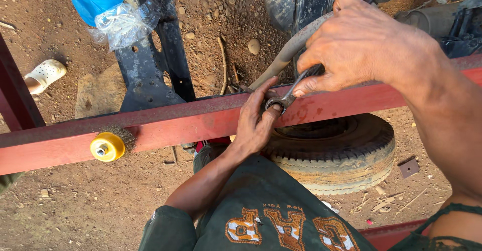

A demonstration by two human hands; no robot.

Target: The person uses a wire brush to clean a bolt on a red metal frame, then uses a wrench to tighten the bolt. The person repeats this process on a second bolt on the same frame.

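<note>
The right hand grips a metal wrench, fingers closed around its handle. Its ring end sits on the red steel beam, where the left hand presses its fingers, loosely curled, against the ring. A yellow wire brush lies well left of both hands; a tire lies just below them.
</note>
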